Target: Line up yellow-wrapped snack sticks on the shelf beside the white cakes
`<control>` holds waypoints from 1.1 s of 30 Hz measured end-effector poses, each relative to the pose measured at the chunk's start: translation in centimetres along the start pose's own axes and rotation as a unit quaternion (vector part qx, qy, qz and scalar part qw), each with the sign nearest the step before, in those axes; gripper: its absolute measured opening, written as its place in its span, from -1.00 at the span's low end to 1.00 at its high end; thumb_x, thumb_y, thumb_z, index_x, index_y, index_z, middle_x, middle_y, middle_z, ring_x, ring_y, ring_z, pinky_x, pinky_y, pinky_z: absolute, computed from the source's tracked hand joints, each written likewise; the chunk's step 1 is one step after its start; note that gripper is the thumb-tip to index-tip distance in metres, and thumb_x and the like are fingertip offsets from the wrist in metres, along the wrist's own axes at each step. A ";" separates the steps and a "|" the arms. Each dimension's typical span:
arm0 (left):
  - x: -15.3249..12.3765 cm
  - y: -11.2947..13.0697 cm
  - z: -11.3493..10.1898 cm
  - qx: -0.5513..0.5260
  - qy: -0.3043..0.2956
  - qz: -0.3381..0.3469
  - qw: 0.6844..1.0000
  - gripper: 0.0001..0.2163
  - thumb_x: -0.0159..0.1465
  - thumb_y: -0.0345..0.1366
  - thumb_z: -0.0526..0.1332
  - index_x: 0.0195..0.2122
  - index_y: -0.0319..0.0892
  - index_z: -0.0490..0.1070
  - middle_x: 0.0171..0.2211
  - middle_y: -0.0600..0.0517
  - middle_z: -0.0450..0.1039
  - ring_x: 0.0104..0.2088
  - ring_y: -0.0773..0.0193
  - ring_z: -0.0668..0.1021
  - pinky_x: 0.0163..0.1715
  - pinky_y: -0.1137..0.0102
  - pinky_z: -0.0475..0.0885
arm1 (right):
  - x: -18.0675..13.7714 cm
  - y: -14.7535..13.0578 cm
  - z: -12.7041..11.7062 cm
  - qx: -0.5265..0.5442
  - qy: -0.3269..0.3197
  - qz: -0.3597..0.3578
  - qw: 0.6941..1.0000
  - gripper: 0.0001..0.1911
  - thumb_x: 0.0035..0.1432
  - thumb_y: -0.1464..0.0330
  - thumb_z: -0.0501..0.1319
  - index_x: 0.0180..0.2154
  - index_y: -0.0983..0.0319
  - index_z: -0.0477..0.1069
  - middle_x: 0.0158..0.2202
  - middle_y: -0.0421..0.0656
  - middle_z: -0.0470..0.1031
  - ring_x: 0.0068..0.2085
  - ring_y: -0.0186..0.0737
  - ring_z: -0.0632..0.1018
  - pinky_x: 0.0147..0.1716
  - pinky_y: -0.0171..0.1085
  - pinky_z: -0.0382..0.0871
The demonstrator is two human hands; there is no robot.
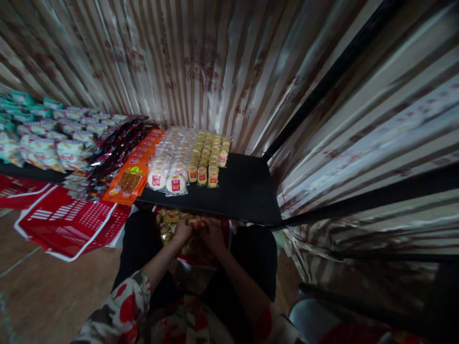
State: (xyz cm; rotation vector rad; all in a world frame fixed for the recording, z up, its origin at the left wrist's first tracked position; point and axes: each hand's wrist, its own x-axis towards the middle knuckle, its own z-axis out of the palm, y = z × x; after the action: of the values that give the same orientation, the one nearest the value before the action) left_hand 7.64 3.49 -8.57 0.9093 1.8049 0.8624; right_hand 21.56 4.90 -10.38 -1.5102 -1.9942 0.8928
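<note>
Between my knees is a red basket [227,234] filled with small yellow-wrapped snack packs [168,220]. My left hand [183,229] and my right hand [212,234] meet over it, fingers closed around one small yellow snack pack [195,222] that both hold. Fine finger detail is dim. Just beyond my hands, on the black shelf [244,186], similar yellow packs [202,176] stand in neat rows. Left of them lie clear-wrapped round white crackers [175,181] with red labels.
An orange snack bag [131,179], dark shiny packets [114,148] and white-and-green packets [68,148] continue leftward along the shelf. Red baskets [77,220] sit below on the left. Black frame bars [322,86] and a pleated curtain [201,62] enclose the back and right.
</note>
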 end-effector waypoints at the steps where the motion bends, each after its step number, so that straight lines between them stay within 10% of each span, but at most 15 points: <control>1: -0.2 0.4 -0.5 0.001 -0.008 0.006 1.000 -0.70 0.02 -0.49 0.13 -0.21 -0.22 0.45 -0.23 -0.06 0.52 -0.18 0.19 0.52 -0.09 0.33 0.35 | -0.1 -0.3 -0.3 -0.005 0.005 -0.012 1.000 -0.61 0.02 0.50 0.09 -0.08 0.20 0.43 -0.09 -0.06 0.47 -0.03 -0.18 0.43 0.00 -0.19 0.28; 10: -1.9 4.8 -2.6 0.003 -0.123 0.092 0.988 -0.66 0.03 -0.49 0.08 -0.17 -0.16 0.46 -0.23 0.02 0.52 -0.21 0.27 0.50 -0.13 0.41 0.37 | -0.3 -2.8 -3.4 0.052 -0.085 0.014 0.995 -0.65 0.05 0.35 0.13 -0.09 0.22 0.43 -0.36 -0.17 0.56 -0.47 -0.29 0.49 -0.41 -0.32 0.35; 20: -2.8 7.9 -1.3 -0.101 -0.140 0.117 0.978 -0.73 0.04 -0.38 0.11 -0.19 -0.23 0.33 -0.42 0.07 0.41 -0.47 0.39 0.46 -0.41 0.47 0.39 | -1.2 -3.3 -9.0 0.265 -0.085 0.046 0.959 -0.67 -0.03 0.26 0.20 -0.19 0.25 0.45 -0.34 -0.14 0.54 -0.40 -0.29 0.51 -0.40 -0.33 0.38; 33: -1.7 15.5 4.1 0.014 -0.018 0.241 0.970 -0.74 0.18 -0.37 0.04 -0.13 -0.17 0.40 -0.06 -0.06 0.38 -0.06 0.25 0.44 -0.02 0.35 0.34 | 8.5 -1.8 -13.2 0.246 0.156 0.045 0.956 -0.62 -0.09 0.18 0.24 -0.23 0.26 0.43 -0.40 -0.17 0.48 -0.49 -0.34 0.44 -0.43 -0.33 0.39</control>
State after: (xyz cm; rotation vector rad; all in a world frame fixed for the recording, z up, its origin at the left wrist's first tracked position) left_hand 15.44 10.23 3.83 1.4056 1.5882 1.1098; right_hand 27.39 15.55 -0.26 -1.3547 -1.3612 1.0222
